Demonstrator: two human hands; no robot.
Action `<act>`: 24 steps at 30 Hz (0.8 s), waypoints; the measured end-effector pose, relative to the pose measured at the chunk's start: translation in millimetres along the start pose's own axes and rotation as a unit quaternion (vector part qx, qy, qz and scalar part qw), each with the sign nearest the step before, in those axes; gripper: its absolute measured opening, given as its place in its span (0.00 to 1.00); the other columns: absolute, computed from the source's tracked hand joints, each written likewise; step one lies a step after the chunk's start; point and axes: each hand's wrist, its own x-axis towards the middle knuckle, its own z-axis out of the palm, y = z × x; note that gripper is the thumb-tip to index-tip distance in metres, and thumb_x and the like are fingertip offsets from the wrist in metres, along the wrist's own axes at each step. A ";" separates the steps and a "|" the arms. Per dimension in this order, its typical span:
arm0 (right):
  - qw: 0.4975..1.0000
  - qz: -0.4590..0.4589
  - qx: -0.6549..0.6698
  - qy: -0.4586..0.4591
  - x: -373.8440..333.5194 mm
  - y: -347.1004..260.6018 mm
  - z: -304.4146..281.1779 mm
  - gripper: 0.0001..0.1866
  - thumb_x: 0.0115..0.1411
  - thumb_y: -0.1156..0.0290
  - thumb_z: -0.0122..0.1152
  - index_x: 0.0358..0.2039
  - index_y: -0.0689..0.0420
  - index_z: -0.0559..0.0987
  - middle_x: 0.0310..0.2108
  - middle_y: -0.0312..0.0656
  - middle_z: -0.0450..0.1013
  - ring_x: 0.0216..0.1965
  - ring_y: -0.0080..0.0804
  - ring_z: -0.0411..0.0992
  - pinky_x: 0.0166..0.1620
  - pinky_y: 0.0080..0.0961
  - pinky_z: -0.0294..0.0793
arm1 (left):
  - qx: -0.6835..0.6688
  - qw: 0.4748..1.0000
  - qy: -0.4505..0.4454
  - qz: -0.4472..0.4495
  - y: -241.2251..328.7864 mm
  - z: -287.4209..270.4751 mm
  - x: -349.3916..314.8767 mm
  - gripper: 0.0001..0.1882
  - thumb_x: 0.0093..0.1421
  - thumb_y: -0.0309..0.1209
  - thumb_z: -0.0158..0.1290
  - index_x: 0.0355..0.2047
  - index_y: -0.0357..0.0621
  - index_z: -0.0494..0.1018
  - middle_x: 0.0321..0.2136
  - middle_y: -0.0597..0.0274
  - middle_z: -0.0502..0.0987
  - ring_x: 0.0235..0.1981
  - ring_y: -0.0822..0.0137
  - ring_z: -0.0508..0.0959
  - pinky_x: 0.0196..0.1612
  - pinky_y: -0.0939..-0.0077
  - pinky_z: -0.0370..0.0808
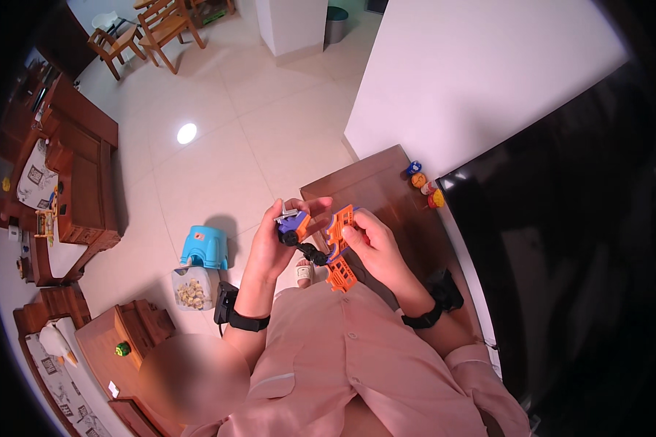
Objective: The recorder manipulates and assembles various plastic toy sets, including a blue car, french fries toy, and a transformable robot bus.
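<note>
In front of my body I hold a toy truck in orange and purple with both hands. My left hand is wrapped around its purple cab, which has a grey front piece and a black wheel. The thumb and fingers of my right hand pinch the orange slatted body. A second orange slatted part hangs lower, towards my shirt. Black wheels sit between the cab and the slatted parts. Whether the cab and the body are joined is hard to make out.
Beneath my hands stands a low brown cabinet, with several small colourful figures along its edge by a large black screen. At left are a blue stool, a clear bin of small pieces and wooden furniture. Chairs stand far off.
</note>
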 end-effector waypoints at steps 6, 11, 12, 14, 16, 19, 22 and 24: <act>1.000 -0.023 0.003 -0.008 0.0 -4.8 0.4 0.11 0.61 0.66 0.56 0.30 0.62 0.70 0.24 0.40 0.61 0.22 0.29 0.62 0.27 0.24 0.62 | 0.006 1.000 -0.010 -0.023 1.0 -2.2 -1.7 0.23 0.64 0.50 0.36 0.34 0.43 0.70 0.50 0.43 0.71 0.56 0.54 0.67 0.59 0.54 0.60; 0.998 -0.026 -0.044 -0.031 2.1 -7.1 -3.6 0.12 0.60 0.65 0.57 0.31 0.61 0.71 0.24 0.42 0.63 0.23 0.33 0.64 0.27 0.27 0.64 | 0.012 0.999 0.003 -0.036 -1.0 -9.5 -1.4 0.24 0.64 0.51 0.37 0.34 0.43 0.70 0.50 0.43 0.71 0.54 0.54 0.69 0.55 0.57 0.65; 0.998 -0.024 -0.042 -0.028 2.5 -7.4 -4.1 0.11 0.60 0.65 0.57 0.32 0.62 0.71 0.24 0.42 0.63 0.23 0.32 0.64 0.27 0.26 0.64 | 0.013 0.999 0.008 -0.043 -1.3 -10.8 -1.0 0.24 0.64 0.51 0.37 0.34 0.43 0.70 0.50 0.43 0.71 0.53 0.55 0.70 0.54 0.58 0.66; 0.999 -0.021 -0.040 -0.023 3.3 -7.3 -4.8 0.11 0.60 0.66 0.57 0.32 0.62 0.71 0.24 0.42 0.64 0.23 0.32 0.64 0.27 0.26 0.64 | 0.007 0.999 0.002 -0.041 -1.2 -8.2 -1.5 0.25 0.64 0.53 0.36 0.36 0.43 0.69 0.50 0.43 0.71 0.52 0.55 0.71 0.52 0.59 0.67; 1.000 -0.022 -0.009 -0.018 4.5 -6.1 -5.9 0.11 0.59 0.66 0.58 0.32 0.61 0.71 0.25 0.42 0.64 0.24 0.31 0.64 0.28 0.26 0.65 | 0.002 0.999 -0.004 -0.037 -1.4 -5.6 -1.7 0.26 0.64 0.54 0.35 0.37 0.42 0.69 0.50 0.43 0.71 0.51 0.55 0.72 0.51 0.59 0.69; 0.996 -0.076 -0.044 0.020 6.8 -7.0 -12.5 0.11 0.57 0.67 0.60 0.32 0.61 0.72 0.25 0.41 0.65 0.25 0.29 0.65 0.28 0.24 0.65 | 0.000 0.999 -0.009 -0.046 -1.9 -6.1 -1.8 0.31 0.64 0.58 0.33 0.45 0.41 0.66 0.49 0.43 0.71 0.50 0.56 0.72 0.49 0.60 0.72; 0.989 -0.128 -0.066 0.043 14.0 -21.2 -22.3 0.10 0.56 0.68 0.61 0.31 0.61 0.72 0.25 0.41 0.64 0.25 0.29 0.65 0.27 0.24 0.65 | -0.043 0.998 -0.028 -0.029 -11.0 -11.9 -7.1 0.33 0.63 0.57 0.38 0.54 0.39 0.60 0.49 0.43 0.70 0.48 0.56 0.75 0.43 0.65 0.79; 0.988 -0.128 -0.079 0.045 19.1 -26.0 -26.1 0.11 0.56 0.68 0.61 0.30 0.61 0.72 0.25 0.41 0.64 0.25 0.30 0.66 0.27 0.25 0.66 | 0.035 0.999 -0.017 -0.035 -11.7 -9.4 -12.1 0.31 0.63 0.52 0.43 0.54 0.39 0.60 0.49 0.43 0.70 0.46 0.57 0.76 0.43 0.65 0.79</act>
